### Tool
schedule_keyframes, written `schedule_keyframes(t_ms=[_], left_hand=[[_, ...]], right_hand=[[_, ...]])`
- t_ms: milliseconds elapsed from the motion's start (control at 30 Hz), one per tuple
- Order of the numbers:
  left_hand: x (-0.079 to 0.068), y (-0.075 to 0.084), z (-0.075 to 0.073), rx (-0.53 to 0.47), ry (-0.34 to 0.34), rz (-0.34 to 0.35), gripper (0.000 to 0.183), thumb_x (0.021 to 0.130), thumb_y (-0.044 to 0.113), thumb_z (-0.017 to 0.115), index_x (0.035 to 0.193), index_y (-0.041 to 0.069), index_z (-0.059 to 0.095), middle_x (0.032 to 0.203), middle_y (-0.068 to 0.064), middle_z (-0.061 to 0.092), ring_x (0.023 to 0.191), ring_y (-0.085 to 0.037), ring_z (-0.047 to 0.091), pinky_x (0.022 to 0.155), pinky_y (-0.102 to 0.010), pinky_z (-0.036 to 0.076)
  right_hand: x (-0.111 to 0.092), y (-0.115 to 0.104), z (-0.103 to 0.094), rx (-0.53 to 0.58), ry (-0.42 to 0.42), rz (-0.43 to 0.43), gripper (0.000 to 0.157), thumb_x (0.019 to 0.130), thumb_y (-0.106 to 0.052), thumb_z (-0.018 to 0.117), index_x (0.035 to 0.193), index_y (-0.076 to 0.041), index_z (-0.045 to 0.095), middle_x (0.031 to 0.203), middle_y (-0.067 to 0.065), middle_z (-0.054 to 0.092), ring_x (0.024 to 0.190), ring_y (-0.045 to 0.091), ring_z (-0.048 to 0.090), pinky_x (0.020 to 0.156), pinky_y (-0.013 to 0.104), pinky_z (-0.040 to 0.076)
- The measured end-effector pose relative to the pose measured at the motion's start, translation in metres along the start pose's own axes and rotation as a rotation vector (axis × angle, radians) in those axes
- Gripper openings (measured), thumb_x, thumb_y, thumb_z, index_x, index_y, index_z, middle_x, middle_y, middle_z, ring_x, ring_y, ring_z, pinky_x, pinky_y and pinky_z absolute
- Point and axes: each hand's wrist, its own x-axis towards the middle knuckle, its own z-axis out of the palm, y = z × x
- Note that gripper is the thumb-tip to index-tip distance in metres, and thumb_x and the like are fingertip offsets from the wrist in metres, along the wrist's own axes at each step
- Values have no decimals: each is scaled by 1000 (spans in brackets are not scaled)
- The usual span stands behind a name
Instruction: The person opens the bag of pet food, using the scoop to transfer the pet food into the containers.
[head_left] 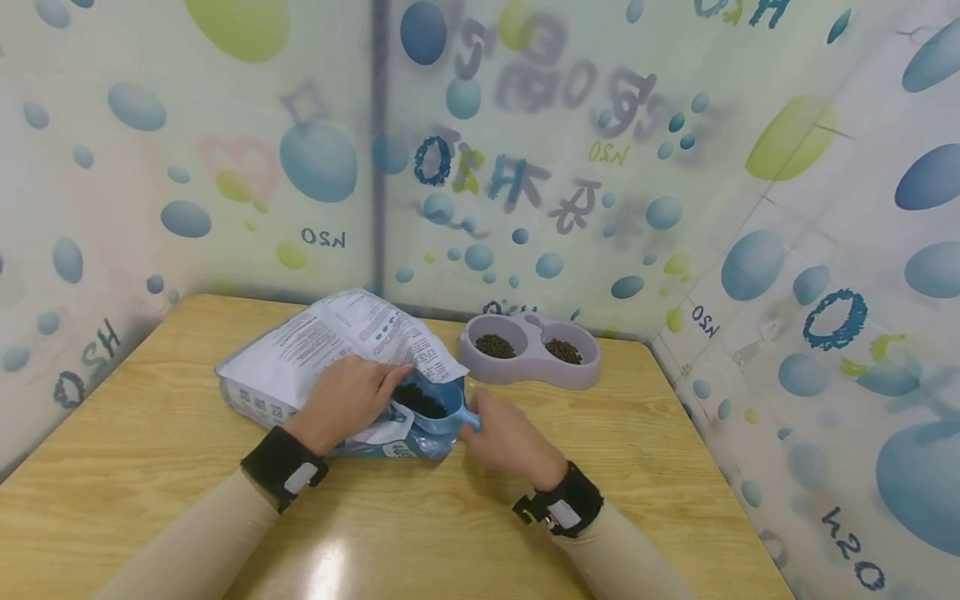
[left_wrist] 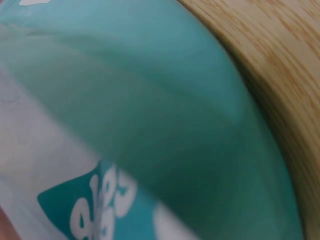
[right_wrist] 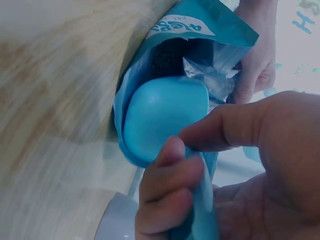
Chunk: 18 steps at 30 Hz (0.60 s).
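A white and teal pet food bag (head_left: 300, 354) lies on its side, its mouth facing right. My left hand (head_left: 351, 400) grips the upper edge of that mouth, thumb toward the opening. In my right hand (head_left: 506, 437) is the handle of a blue scoop (head_left: 447, 398), with fingers and thumb curled round it. Dark brown kibble (head_left: 422, 403) lies in the scoop's bowl, which sits in the bag's mouth. From the right wrist view, the scoop's rounded underside (right_wrist: 165, 112) shows against the opening. Only teal and white bag film (left_wrist: 150, 100) and wood fill the left wrist view.
A pale purple double pet bowl (head_left: 528, 373) stands behind my right hand near the back wall, with brown kibble in both hollows. Everything rests on a wooden table (head_left: 390, 533). Walls with printed blue and green dots enclose the back and sides.
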Motion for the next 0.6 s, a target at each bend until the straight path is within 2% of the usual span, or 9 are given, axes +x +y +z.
schedule_keyframes(t_ms=[133,267,433,600], left_hand=[[1,0,1,-3,-6,7,55,123,41,61,72,22,67,56,10,33,49,-8,38,53,-25,28],[0,1,1,5,-11,14,58,123,40,60,68,23,62,57,11,32,49,-7,38,54,-25,28],[0,3,0,13,-19,6,53,123,39,61,73,22,68,58,10,31,51,-8,39,55,-26,28],[0,3,-1,18,-21,-5,54,123,39,61,72,21,65,59,10,31,51,-9,40,56,-27,28]], right_hand=[[-1,3,-4,5,-4,8,16,108,-15,73,116,-7,62,85,3,61,70,17,61,61,31,48],[-2,11,-6,-5,6,-30,15,112,-20,74,112,-9,65,84,1,61,70,14,60,63,29,49],[-6,21,-10,-17,15,-90,17,114,-25,77,111,-11,69,88,0,62,79,14,61,69,29,49],[-10,27,-15,0,-11,-108,15,115,-25,76,110,-13,69,84,-2,57,74,12,58,68,28,47]])
